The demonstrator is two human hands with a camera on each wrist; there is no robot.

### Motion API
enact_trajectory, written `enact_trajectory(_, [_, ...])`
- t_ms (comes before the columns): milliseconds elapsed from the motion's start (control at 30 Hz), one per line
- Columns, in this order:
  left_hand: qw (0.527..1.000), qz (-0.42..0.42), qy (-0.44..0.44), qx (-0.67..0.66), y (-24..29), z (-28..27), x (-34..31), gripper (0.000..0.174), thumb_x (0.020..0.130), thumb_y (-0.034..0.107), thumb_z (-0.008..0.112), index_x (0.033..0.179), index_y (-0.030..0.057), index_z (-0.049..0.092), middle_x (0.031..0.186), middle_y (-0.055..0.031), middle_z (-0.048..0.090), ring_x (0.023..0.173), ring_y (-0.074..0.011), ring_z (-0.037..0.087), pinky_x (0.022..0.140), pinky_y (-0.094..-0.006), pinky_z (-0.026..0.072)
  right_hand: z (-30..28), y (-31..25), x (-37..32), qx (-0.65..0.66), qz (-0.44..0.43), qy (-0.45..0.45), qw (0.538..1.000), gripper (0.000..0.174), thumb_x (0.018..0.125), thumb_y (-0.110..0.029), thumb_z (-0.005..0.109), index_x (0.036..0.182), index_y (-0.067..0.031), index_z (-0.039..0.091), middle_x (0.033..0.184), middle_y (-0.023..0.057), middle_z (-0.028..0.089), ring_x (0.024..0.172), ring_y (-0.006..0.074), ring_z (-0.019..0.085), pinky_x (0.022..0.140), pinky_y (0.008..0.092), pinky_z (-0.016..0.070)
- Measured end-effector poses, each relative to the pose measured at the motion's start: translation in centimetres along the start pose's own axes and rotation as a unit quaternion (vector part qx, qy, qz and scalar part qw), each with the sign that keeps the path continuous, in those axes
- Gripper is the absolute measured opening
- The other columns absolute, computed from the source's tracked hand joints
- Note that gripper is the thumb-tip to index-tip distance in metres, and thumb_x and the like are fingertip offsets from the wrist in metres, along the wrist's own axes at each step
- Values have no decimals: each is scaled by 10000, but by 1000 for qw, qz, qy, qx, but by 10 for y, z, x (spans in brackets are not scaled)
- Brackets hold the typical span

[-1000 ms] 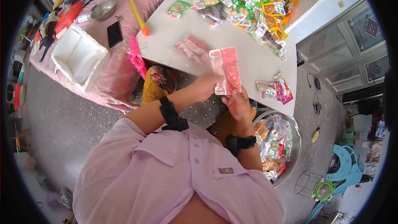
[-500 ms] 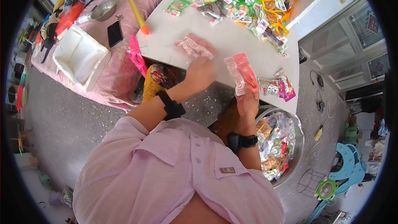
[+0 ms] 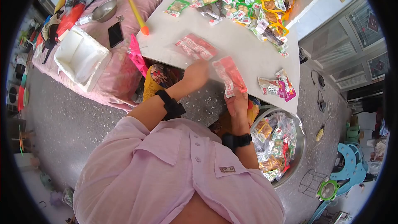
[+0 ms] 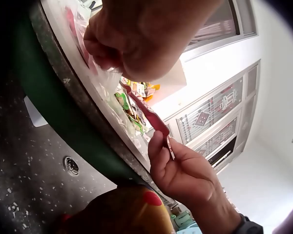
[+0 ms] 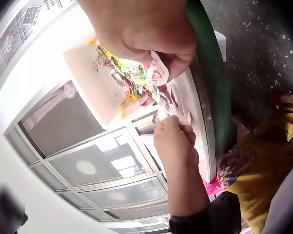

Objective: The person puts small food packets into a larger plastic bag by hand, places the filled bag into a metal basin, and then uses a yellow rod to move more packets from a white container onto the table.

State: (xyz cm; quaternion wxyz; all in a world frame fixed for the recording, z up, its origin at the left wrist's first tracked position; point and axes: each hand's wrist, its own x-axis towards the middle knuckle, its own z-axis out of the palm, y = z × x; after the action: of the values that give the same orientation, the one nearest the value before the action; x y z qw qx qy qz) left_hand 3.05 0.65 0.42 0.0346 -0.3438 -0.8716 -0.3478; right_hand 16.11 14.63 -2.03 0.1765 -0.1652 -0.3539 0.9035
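My right hand (image 3: 237, 103) pinches the lower end of a flat red-and-white food packet (image 3: 230, 74) above the table's near edge. In the left wrist view the packet (image 4: 151, 117) shows edge-on, tilted up from my right thumb and fingers. My left hand (image 3: 195, 76) is to the left of it, fingers curled. Clear plastic film (image 5: 161, 113) shows at my left fingertips in the right wrist view; most of its edge is hidden by the fingers. Just beyond my left hand, several more red packets (image 3: 196, 46) lie on the table (image 3: 166, 47).
A white foam box (image 3: 309, 4) at the back spills colourful snack packets (image 3: 244, 6) onto the table. Two packets (image 3: 277, 86) lie by the right edge. Below stands a metal basin (image 3: 300, 141) full of packets. The bed at left bears a foam tray (image 3: 81, 60) and phone (image 3: 115, 34).
The red packet swung right and away from my left hand, then came partway back. My left hand has drawn back left from the packet. The packets on the table have stayed put.
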Motion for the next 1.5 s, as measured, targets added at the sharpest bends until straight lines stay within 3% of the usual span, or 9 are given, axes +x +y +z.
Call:
enact_trajectory(300, [999,1,25,-22,6,-3,4,116,745,109,437,776,3,473,786,-204,516,772,-376,496,655,-459,408,16,1,5,14,29,6,999,227,834,-87,453,1059,-84,475,911,59,565,734,173,571,541,274,472])
enact_trajectory(600, [999,18,-24,20,9,0,0,161,736,112,459,877,56,513,806,-172,534,767,-349,515,636,-445,424,42,9,48,-14,96,-86,992,216,838,-93,458,1053,-103,483,981,42,554,811,159,555,597,278,467])
enact_trajectory(700, [998,53,21,-16,20,-9,-3,153,740,119,462,867,57,519,814,-161,536,756,-337,520,629,-438,428,62,10,61,-100,117,-133,979,216,828,-122,475,1040,-89,491,947,23,552,792,145,544,591,260,459])
enact_trajectory(800, [996,72,54,-24,20,-8,-10,124,741,120,467,833,53,516,807,-155,531,735,-333,523,612,-429,430,65,13,72,-270,144,-57,950,212,808,-150,496,994,-49,500,847,31,552,669,116,532,513,216,428])
enact_trajectory(900, [997,73,36,-6,11,-8,-17,110,736,112,475,820,54,514,792,-152,527,713,-334,523,593,-420,429,69,-7,69,-395,141,-65,906,201,782,-164,518,918,-16,507,729,42,536,533,93,490,424,189,369])
enact_trajectory(1000, [995,85,43,-13,4,-3,-19,101,726,104,484,812,57,511,766,-151,522,695,-337,521,580,-417,425,57,2,68,-356,95,-45,928,176,766,-145,525,868,-3,505,656,46,520,456,82,451,373,187,315])
enact_trajectory(1200, [994,92,46,-28,2,2,-21,87,722,109,492,797,69,511,729,-136,516,663,-324,524,561,-412,425,66,16,74,-270,120,-58,954,129,754,-26,439,864,-13,504,631,39,506,462,89,451,368,199,307])
enact_trajectory(1300, [993,100,53,-39,4,-5,-22,88,722,117,499,797,74,512,727,-128,519,653,-319,528,549,-409,426,86,7,69,-316,160,-67,933,129,761,-2,418,863,-24,494,627,33,501,465,98,454,365,209,317])
enact_trajectory(1500, [994,74,74,-13,9,-18,-23,75,724,120,499,784,78,512,723,-124,524,643,-311,529,537,-404,427,89,32,73,-134,138,-63,979,85,799,-63,429,854,-56,494,686,16,506,499,92,464,378,221,340])
